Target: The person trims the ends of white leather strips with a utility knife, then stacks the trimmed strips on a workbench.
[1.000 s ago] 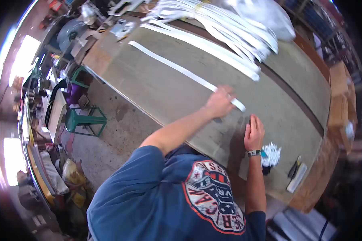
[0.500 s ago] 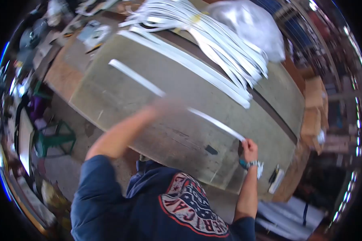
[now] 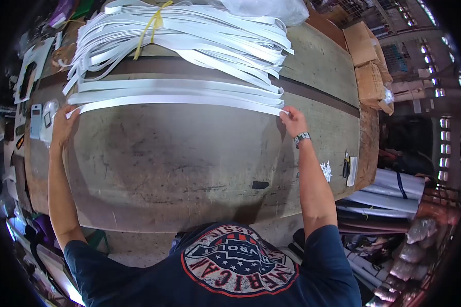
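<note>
A long white strip (image 3: 179, 99) stretches across the table between my two hands. My left hand (image 3: 64, 125) is closed on its left end, and my right hand (image 3: 294, 122) pinches the right end. Just beyond it, a few more white strips (image 3: 164, 84) lie roughly parallel, close against the held one. Farther back rests a large bundle of white strips (image 3: 215, 38), bound with a yellow tie (image 3: 156, 23). The strip's material is not plain from here.
The worn table (image 3: 174, 153) carries a small dark piece (image 3: 260, 184), white scraps (image 3: 326, 171) and black-handled pliers (image 3: 346, 166) at right. Cardboard boxes (image 3: 370, 77) stand at the back right, a plastic bag (image 3: 271, 9) at the back. A phone-like device (image 3: 36, 121) lies left.
My left hand has gone from mid-strip out to its left end. The strip, earlier slanting across the table, now lies beside the other loose strips. The head view has turned.
</note>
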### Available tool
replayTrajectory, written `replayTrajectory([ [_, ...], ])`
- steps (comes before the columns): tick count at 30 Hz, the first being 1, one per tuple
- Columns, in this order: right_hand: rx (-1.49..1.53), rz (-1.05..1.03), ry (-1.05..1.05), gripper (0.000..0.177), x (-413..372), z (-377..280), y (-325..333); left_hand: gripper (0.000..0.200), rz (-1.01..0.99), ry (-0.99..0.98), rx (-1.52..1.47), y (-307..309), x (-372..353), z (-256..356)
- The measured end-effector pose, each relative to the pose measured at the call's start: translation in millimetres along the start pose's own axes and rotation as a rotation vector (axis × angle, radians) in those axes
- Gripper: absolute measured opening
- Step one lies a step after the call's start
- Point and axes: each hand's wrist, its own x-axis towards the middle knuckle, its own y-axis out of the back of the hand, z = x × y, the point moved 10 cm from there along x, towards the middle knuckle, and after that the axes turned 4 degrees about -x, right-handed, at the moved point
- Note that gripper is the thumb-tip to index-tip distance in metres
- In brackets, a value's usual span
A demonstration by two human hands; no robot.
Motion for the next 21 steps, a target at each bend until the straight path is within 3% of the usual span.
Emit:
replayTrajectory([
  [3, 0.036, 0.025, -0.1, 0.022, 10.5, 15.4, -6.2, 0.034, 0.088, 0.023, 0.03, -8.6, 11.7, -14.6],
  [4, 0.025, 0.082, -0.097, 0.024, 10.4, 15.6, -4.8, 0.044, 0.139, 0.1, 0.059, -9.7, 7.4, -17.7],
  [7, 0.065, 0.224, -0.096, 0.034, -2.3, 16.3, -2.3, 0.057, 0.524, -0.012, -0.15, -14.0, -10.1, -34.0],
  [9, 0.214, 0.252, -0.098, 0.042, -1.8, 30.5, -9.8, 0.063, 0.508, 0.079, 0.004, -13.9, -9.2, -40.4],
  [11, 0.139, 0.36, 0.02, 0.045, -5.7, 40.5, -8.6, 0.058, 0.457, 0.096, 0.163, -18.5, -9.0, -43.6],
  [12, 0.201, 0.3, -0.071, 0.044, -6.3, 34.9, -14.5, 0.055, 0.499, 0.078, 0.08, -13.4, -11.7, -25.5],
  [13, 0.239, 0.314, 0.0, 0.046, -5.3, 39.9, -18.1, 0.05, 0.526, -0.003, 0.104, -9.9, -14.5, -14.1],
  [15, 0.28, 0.28, -0.069, 0.053, -12.6, 37.7, -14.6, 0.045, 0.53, -0.027, 0.091, -5.5, -14.0, -0.2],
  [16, 0.112, 0.316, -0.054, 0.059, -15.1, 31.4, -8.7, 0.045, 0.535, -0.007, 0.087, -1.1, -15.2, 2.3],
  [21, 0.226, 0.335, -0.084, 0.068, -22.8, 42.4, -12.7, 0.04, 0.55, -0.001, 0.056, -3.0, -18.6, -1.0],
])
